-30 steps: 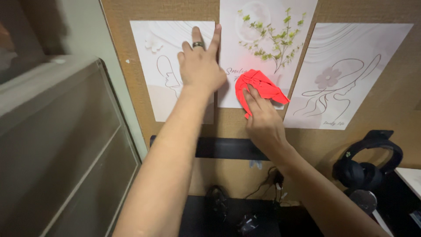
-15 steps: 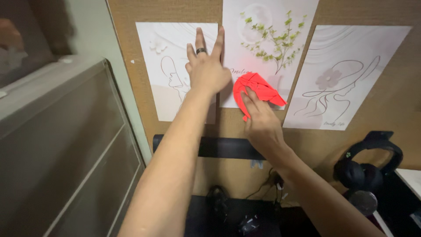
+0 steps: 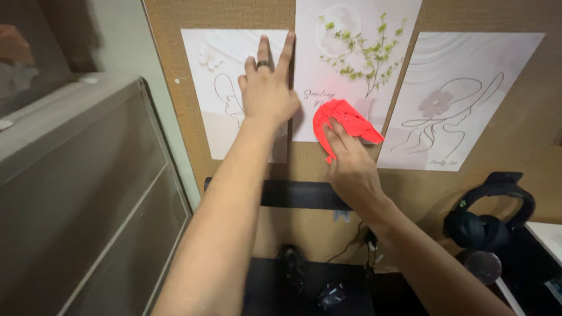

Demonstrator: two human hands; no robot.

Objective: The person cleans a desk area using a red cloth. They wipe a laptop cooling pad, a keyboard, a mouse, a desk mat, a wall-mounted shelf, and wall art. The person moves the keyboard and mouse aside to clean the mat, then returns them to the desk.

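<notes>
Brown woven wall board [image 3: 234, 11], grey cabinet [image 3: 76, 193], black headphones [image 3: 489, 219]

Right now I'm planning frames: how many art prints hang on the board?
3: the left print under the left hand, the middle print under the red cloth, the right print. Board edges are cropped.
</notes>
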